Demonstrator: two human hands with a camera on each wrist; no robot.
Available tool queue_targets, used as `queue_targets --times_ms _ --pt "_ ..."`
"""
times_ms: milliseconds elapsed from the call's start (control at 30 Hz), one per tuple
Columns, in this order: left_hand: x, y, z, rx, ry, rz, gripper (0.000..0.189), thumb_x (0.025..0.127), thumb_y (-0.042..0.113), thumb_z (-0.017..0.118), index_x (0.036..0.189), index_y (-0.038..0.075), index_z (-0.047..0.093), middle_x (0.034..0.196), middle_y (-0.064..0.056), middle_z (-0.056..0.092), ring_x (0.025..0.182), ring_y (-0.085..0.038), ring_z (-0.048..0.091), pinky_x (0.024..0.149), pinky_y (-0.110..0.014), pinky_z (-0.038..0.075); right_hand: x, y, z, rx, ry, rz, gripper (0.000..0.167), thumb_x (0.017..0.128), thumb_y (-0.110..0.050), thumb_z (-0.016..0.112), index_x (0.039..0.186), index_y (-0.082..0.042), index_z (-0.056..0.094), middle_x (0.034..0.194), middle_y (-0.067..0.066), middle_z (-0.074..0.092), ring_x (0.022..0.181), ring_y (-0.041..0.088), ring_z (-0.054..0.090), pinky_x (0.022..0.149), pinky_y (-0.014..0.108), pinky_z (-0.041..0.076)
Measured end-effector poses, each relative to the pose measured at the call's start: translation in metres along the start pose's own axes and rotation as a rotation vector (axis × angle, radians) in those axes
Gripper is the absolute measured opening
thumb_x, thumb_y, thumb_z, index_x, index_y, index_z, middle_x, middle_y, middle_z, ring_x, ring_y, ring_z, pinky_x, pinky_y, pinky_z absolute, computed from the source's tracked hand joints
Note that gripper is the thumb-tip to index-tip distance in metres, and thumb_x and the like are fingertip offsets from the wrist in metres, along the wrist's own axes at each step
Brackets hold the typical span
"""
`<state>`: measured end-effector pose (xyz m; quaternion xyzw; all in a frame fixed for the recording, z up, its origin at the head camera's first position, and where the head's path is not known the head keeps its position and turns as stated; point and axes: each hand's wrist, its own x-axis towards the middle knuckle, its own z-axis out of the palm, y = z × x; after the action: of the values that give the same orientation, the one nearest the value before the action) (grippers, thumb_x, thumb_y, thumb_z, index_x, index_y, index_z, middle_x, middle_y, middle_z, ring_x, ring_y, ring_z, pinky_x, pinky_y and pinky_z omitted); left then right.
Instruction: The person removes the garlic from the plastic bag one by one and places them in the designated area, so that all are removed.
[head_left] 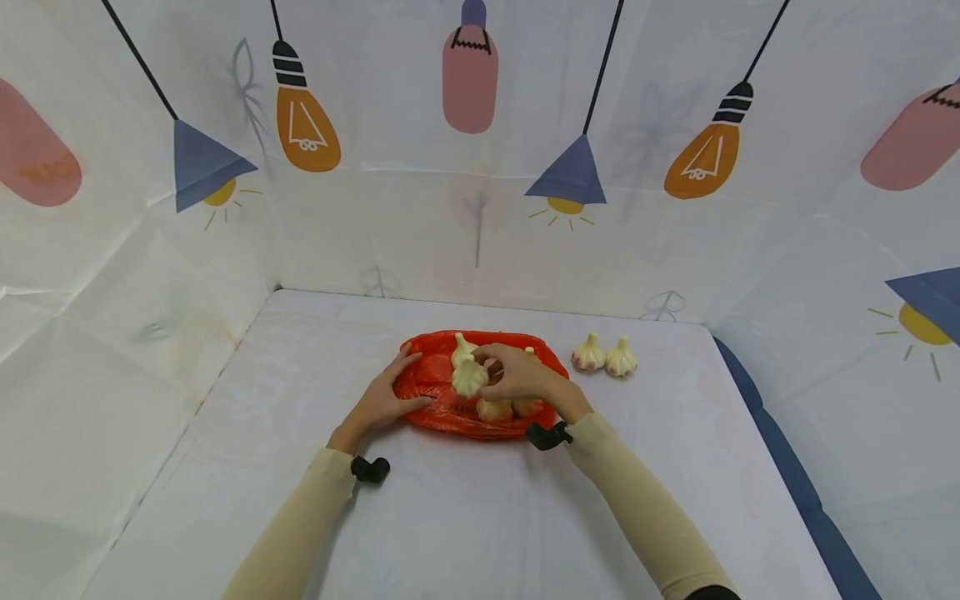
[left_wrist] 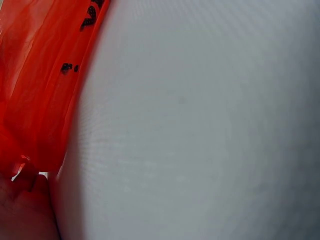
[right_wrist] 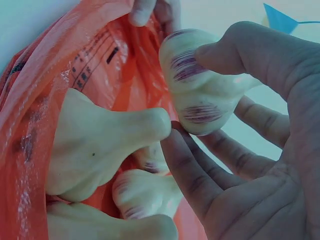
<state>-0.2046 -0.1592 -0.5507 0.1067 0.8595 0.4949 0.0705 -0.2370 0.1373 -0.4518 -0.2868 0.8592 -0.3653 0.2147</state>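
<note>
A red plastic bag point(head_left: 442, 425) with black print lies on the table, its mouth spread and several garlic bulbs point(head_left: 495, 409) inside. My right hand point(head_left: 519, 373) pinches one garlic bulb point(right_wrist: 200, 82) between thumb and fingers, over the bag. That bulb has purple streaks, and its stem points toward my palm in the right wrist view. My left hand point(head_left: 381, 398) holds the bag's left end, thumb at the front and fingers at the back. In the right wrist view, left fingertips point(right_wrist: 143, 12) lap over the bag's rim. Most of the left hand is outside the left wrist view.
To the right of the bag, two garlic bulbs point(head_left: 589, 353) stand side by side on the white table point(head_left: 465, 517). A sheet printed with lamps and bulbs point(head_left: 480, 225) hangs behind it. Dark blue padding point(head_left: 780, 458) runs along the right edge.
</note>
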Motion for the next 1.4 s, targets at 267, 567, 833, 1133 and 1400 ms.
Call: queue_targets --times_ms 267,567,833,1133,1400 --pt "0.000 0.001 0.000 0.001 -0.002 -0.002 0.091 0.085 0.039 0.084 0.160 0.023 0.037 0.174 0.004 0.011 0.160 -0.034 0.013 0.126 -0.061 0.018 -0.012 0.000 -0.005 0.025 0.039 0.033 0.065 0.089 -0.026 0.079 0.146 -0.008 0.052 0.142 0.009 0.058 0.120 0.025 0.064 0.099 0.039 0.058" --pt "0.000 0.002 0.000 0.008 -0.001 -0.008 0.090 0.086 0.037 0.084 0.161 0.023 0.036 0.175 0.003 0.010 0.160 -0.034 0.012 0.126 -0.062 0.018 -0.022 0.002 -0.009 0.010 0.097 -0.012 0.063 0.088 -0.024 0.080 0.143 -0.007 0.054 0.135 0.011 0.061 0.113 0.024 0.067 0.096 0.036 0.059" --pt "0.000 0.002 0.001 0.013 -0.004 -0.018 0.090 0.086 0.041 0.083 0.160 0.023 0.036 0.175 0.004 0.010 0.160 -0.035 0.012 0.125 -0.064 0.016 -0.033 0.010 -0.012 0.034 0.154 -0.006 0.057 0.089 -0.020 0.078 0.140 -0.009 0.056 0.136 0.011 0.059 0.115 0.027 0.068 0.097 0.038 0.059" --pt "0.000 0.002 0.002 0.005 -0.004 -0.027 0.090 0.085 0.042 0.083 0.160 0.024 0.037 0.175 0.005 0.010 0.160 -0.035 0.011 0.125 -0.065 0.016 -0.055 0.016 -0.022 0.082 0.239 0.068 0.067 0.089 -0.026 0.078 0.148 -0.009 0.050 0.142 0.016 0.057 0.122 0.035 0.063 0.099 0.048 0.057" --pt "-0.001 0.002 0.001 0.003 -0.003 -0.014 0.090 0.085 0.041 0.083 0.161 0.022 0.037 0.175 0.004 0.010 0.160 -0.035 0.011 0.125 -0.064 0.017 -0.073 0.019 -0.030 0.096 0.311 0.104 0.071 0.089 -0.030 0.079 0.150 -0.012 0.048 0.150 0.013 0.053 0.127 0.037 0.061 0.100 0.052 0.057"
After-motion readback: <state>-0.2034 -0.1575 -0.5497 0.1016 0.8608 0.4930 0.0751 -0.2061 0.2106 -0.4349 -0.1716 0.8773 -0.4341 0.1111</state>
